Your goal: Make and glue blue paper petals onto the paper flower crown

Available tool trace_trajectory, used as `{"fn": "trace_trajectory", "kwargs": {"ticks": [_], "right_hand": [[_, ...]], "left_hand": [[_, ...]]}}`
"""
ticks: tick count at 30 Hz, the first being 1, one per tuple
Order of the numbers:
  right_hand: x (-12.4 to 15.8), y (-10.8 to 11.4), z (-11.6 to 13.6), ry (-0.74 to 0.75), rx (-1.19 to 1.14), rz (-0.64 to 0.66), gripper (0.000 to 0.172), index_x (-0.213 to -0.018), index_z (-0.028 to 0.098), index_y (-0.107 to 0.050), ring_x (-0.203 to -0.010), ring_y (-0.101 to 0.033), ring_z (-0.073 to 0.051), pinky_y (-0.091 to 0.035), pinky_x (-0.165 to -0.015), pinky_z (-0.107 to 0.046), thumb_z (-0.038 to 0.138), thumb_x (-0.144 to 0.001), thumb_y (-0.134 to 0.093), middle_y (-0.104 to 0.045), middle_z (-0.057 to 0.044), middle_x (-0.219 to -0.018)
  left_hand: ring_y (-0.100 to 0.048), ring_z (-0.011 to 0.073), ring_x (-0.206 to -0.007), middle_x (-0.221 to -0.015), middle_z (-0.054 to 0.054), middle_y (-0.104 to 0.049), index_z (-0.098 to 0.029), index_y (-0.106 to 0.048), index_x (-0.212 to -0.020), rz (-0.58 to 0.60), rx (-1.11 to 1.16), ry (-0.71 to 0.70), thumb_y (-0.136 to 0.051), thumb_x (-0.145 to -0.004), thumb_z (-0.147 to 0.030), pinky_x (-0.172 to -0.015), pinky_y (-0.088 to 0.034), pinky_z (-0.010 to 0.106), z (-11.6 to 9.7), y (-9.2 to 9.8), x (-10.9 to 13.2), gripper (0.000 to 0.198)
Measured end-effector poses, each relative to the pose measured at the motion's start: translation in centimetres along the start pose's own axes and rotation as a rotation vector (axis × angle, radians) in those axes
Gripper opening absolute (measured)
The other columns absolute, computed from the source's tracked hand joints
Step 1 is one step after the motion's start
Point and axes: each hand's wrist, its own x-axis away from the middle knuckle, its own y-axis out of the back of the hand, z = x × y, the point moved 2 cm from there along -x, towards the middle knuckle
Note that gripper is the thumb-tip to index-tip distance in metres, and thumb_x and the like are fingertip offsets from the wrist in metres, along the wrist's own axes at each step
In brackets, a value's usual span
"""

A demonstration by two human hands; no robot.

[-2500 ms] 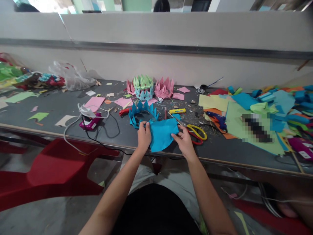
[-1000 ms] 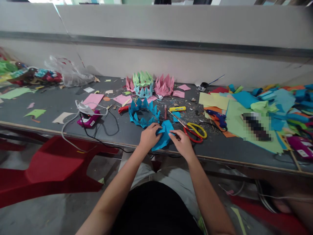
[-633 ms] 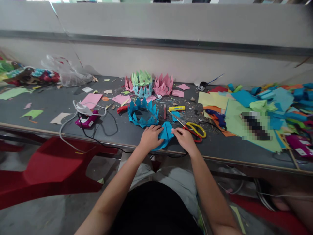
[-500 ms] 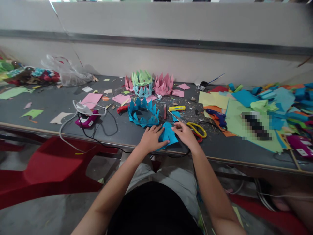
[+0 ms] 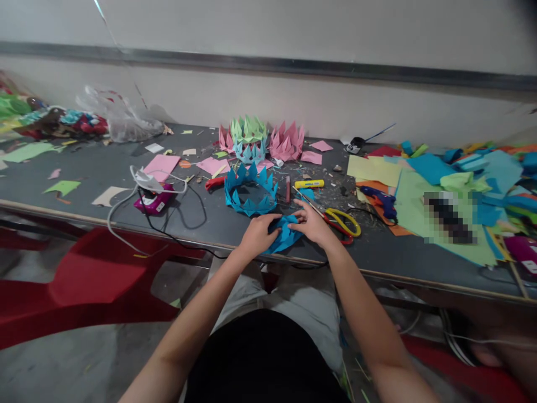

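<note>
A folded piece of blue paper (image 5: 283, 235) lies at the near edge of the dark table (image 5: 197, 221). My left hand (image 5: 258, 234) pinches its left side with the fingers closed on it. From the right, my right hand (image 5: 311, 224) presses and grips the same paper. Just beyond my hands sits a blue spiky paper crown (image 5: 250, 191). Scissors with yellow and red handles (image 5: 340, 222) lie right of my right hand.
Pink, green and blue paper crowns (image 5: 262, 143) stand at the back. A purple glue gun (image 5: 151, 198) with cables lies left, a blue one (image 5: 380, 200) right. Coloured paper sheets (image 5: 444, 190) cover the right side. A red chair (image 5: 84, 285) stands at the lower left.
The flat blue sheet has been folded smaller between both hands, which have drawn closer together over it. The camera has tilted down slightly.
</note>
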Motion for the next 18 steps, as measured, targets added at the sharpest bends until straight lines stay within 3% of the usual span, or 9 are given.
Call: {"fn": "trace_trajectory", "kwargs": {"ticks": [4, 7, 12, 18], "right_hand": [[0.7, -0.3, 1.1, 0.127, 0.100, 0.079, 0.032, -0.101, 0.020, -0.064, -0.083, -0.060, -0.018, -0.048, -0.076, -0.032, 0.015, -0.069, -0.064, -0.064, -0.005, -0.093], [1.2, -0.1, 1.9, 0.186, 0.150, 0.117, 0.015, -0.085, 0.021, -0.070, -0.090, -0.059, -0.020, -0.044, -0.084, -0.034, 0.018, -0.071, -0.065, -0.064, -0.005, -0.094], [1.7, 0.4, 2.5, 0.253, 0.277, 0.210, 0.020, -0.094, 0.019, -0.069, -0.091, -0.059, -0.019, -0.044, -0.085, -0.034, 0.023, -0.074, -0.067, -0.062, -0.007, -0.097], [1.8, 0.8, 2.7, 0.246, 0.260, 0.281, 0.035, -0.101, 0.019, -0.065, -0.091, -0.059, -0.019, -0.046, -0.082, -0.032, 0.029, -0.068, -0.073, -0.061, -0.007, -0.102]], "left_hand": [[-0.058, 0.0211, -0.104, -0.112, 0.009, -0.064, -0.014, -0.056, -0.114, -0.053, 0.042, 0.007, -0.055, -0.081, -0.025, -0.091, -0.045, 0.033, 0.0, 0.1, 0.2, 0.034], [-0.058, 0.0220, -0.104, -0.112, 0.010, -0.064, -0.015, -0.059, -0.111, -0.051, 0.053, -0.018, -0.058, -0.080, -0.033, -0.092, -0.045, 0.034, -0.2, 0.8, 0.8, 0.035], [-0.054, 0.0277, -0.111, -0.119, 0.012, -0.060, -0.016, -0.060, -0.111, 0.072, -0.062, -0.037, -0.068, -0.071, -0.037, -0.096, -0.040, 0.041, 0.1, 2.9, 2.5, 0.046], [-0.061, 0.0218, -0.099, -0.106, 0.004, -0.068, -0.022, -0.064, -0.104, 0.102, -0.096, 0.101, -0.053, -0.083, -0.026, -0.084, -0.046, 0.030, 0.3, 3.9, 2.5, 0.024]]}}
